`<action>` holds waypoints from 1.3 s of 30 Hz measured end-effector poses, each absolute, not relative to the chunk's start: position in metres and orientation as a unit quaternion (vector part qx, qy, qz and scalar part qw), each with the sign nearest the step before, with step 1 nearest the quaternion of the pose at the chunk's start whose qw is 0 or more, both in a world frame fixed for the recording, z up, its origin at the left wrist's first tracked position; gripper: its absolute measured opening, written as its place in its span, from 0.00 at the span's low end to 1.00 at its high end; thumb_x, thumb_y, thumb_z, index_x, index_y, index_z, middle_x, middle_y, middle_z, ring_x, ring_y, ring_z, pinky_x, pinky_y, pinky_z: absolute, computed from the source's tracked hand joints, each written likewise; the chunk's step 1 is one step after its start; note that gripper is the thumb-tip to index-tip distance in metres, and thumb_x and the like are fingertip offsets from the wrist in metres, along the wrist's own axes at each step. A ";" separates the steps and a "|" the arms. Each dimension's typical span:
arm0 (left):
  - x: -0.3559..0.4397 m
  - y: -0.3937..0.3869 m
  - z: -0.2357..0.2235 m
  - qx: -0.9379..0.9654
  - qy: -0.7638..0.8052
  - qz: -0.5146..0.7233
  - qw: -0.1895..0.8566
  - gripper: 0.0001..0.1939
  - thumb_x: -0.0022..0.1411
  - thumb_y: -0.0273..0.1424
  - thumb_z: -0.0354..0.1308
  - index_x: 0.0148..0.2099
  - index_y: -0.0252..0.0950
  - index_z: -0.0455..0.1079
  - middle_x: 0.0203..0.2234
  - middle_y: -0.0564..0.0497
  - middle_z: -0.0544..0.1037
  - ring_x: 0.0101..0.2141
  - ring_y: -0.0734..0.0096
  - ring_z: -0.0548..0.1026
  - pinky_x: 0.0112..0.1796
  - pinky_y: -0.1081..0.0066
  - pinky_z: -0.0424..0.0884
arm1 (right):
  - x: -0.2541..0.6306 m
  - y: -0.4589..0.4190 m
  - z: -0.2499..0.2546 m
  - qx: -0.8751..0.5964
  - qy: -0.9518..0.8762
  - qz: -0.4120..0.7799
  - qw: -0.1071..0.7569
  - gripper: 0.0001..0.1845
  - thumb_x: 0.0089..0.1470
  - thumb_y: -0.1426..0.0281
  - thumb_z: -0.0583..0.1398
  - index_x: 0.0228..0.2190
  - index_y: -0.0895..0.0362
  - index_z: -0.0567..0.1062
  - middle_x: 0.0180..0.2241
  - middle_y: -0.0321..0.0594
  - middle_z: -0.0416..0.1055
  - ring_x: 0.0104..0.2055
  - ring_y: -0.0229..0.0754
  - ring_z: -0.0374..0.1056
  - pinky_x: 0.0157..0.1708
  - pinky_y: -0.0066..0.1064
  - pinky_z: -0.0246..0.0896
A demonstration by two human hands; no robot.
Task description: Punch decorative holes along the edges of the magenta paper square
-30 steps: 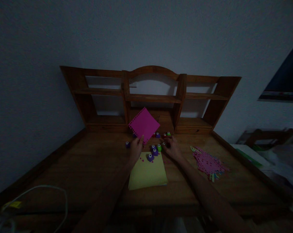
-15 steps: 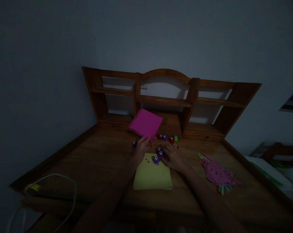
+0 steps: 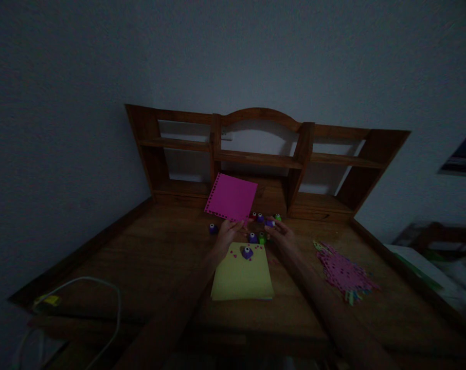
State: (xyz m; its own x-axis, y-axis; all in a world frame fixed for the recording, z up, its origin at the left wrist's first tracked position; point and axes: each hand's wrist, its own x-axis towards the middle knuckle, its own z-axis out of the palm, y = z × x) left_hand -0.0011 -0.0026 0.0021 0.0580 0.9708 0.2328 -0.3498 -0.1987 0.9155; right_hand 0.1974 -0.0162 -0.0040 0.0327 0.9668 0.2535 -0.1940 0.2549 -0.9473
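The left hand (image 3: 226, 237) is nearly closed, its thumb and fingers pinching the lower edge of a pink sheet (image 3: 233, 198), which is tilted up in front of the wooden shelf unit (image 3: 256, 160); rows of small holes run along the sheet's left and lower edges. The right hand (image 3: 284, 237) is half curled, with a purple punch (image 3: 270, 223) at its fingertips, just beside the sheet's lower right corner and apart from it. The step in hand looks to be handling the sheet and the punch together, one in each hand. Bringing the two together would call for a steady pinch on the thin sheet and a careful turn of the punch so that its slot meets the edge squarely; which way the slot faces is too dark to tell. Below the hands, on the counter (image 3: 179, 246), lies a stack of yellow paper (image 3: 243, 277), with pink scraps (image 3: 234, 253) and another purple punch (image 3: 247, 252) on its upper part. A green punch (image 3: 261, 238) sits just beyond the stack, and a red punch (image 3: 254, 215) stands farther back. A pile of punched pink strips (image 3: 343, 270) lies to the right.
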 end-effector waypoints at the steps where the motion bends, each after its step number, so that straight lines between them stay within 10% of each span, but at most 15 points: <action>1: -0.001 -0.003 0.002 0.485 0.327 0.603 0.543 0.21 0.50 0.44 0.68 0.37 0.32 0.74 0.29 0.46 0.79 0.27 0.68 0.75 0.31 0.69 0.73 | 0.199 -0.016 -0.003 -0.374 -0.497 0.502 0.602 0.23 0.43 0.60 0.70 0.41 0.54 0.76 0.33 0.38 0.77 0.31 0.41 0.71 0.33 0.33 0.68; 28: 0.004 -0.002 0.000 0.574 0.379 0.571 0.448 0.20 0.48 0.44 0.69 0.36 0.32 0.77 0.30 0.46 0.82 0.29 0.66 0.77 0.31 0.70 0.71 | 0.191 -0.022 -0.007 -0.332 -0.483 0.596 0.550 0.23 0.43 0.63 0.72 0.43 0.54 0.77 0.40 0.41 0.78 0.35 0.39 0.75 0.42 0.34 0.72; 39: 0.007 -0.008 0.001 0.609 0.386 0.562 0.404 0.19 0.53 0.44 0.66 0.33 0.30 0.76 0.27 0.46 0.81 0.27 0.68 0.76 0.29 0.72 0.70 | 0.193 -0.014 -0.018 -0.361 -0.523 0.543 0.549 0.26 0.39 0.64 0.73 0.43 0.54 0.77 0.30 0.38 0.78 0.24 0.39 0.71 0.29 0.33 0.68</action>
State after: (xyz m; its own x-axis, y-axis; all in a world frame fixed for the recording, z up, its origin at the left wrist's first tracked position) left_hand 0.0066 -0.0076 0.0010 0.0688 0.9253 0.3729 0.0160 -0.3748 0.9270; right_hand 0.1931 -0.0139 -0.0181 -0.1373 0.9737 0.1818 -0.2194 0.1491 -0.9642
